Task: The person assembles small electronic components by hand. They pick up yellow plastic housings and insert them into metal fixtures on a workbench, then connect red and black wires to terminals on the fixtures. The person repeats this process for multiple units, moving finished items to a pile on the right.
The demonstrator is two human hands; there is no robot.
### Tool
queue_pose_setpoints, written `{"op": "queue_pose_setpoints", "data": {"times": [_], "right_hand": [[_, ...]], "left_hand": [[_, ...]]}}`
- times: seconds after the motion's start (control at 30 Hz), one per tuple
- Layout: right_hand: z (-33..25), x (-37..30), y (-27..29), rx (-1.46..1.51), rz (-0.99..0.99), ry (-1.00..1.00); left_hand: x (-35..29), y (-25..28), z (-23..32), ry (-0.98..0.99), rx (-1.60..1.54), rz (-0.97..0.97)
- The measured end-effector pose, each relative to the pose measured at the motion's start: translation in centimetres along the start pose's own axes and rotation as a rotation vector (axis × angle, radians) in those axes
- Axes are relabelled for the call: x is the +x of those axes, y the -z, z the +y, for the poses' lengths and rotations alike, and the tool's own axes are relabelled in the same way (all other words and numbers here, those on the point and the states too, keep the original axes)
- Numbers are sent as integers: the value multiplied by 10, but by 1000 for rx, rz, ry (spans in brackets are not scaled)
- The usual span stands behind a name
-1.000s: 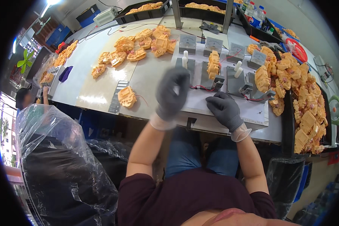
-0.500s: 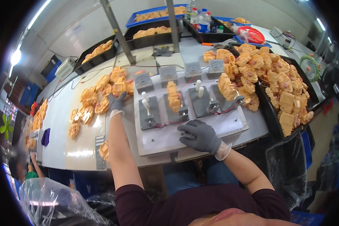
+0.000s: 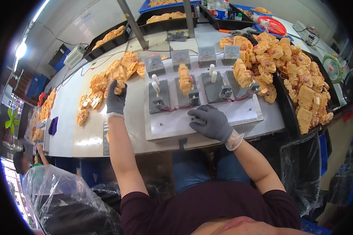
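Note:
My left hand (image 3: 116,100), in a grey glove, is at the near edge of a loose pile of orange plastic housings (image 3: 115,71). Its fingers and thumb close around one orange plastic housing (image 3: 120,86). My right hand (image 3: 212,123), gloved too, rests on the white board (image 3: 172,127) with its fingers apart and nothing in them. Behind it stand several grey test fixtures with white-tipped levers (image 3: 212,74). One orange housing (image 3: 184,80) sits upright in the second fixture from the left, and another housing (image 3: 242,73) in the rightmost.
Grey panel meters (image 3: 181,59) line the back of the board. A black tray (image 3: 288,103) heaped with orange housings stands at right. Two metal posts (image 3: 132,23) rise behind the pile. More filled trays (image 3: 110,38) stand at the back. A co-worker (image 3: 25,162) is at far left.
The view has tilted, so the table sits higher in the picture. My left hand has closed around an orange housing at the pile. My right hand stays on the board.

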State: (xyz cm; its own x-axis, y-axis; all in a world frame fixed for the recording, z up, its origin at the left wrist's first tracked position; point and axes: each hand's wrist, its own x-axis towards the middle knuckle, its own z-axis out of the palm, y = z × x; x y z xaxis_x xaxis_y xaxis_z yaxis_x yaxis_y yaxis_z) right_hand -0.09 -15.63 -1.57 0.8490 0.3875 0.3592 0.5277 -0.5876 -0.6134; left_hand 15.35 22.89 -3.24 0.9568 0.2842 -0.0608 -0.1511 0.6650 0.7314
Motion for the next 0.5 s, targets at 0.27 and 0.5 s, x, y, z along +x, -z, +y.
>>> {"op": "queue_pose_setpoints", "data": {"times": [0.27,0.5], "right_hand": [[8,-2,-1,42,42,-21],[8,-3,-2,35,10,-73]], "left_hand": [[-150,-73,7,-222,-112,-189],[-220,-91,-66,-186,-193,-443]]}}
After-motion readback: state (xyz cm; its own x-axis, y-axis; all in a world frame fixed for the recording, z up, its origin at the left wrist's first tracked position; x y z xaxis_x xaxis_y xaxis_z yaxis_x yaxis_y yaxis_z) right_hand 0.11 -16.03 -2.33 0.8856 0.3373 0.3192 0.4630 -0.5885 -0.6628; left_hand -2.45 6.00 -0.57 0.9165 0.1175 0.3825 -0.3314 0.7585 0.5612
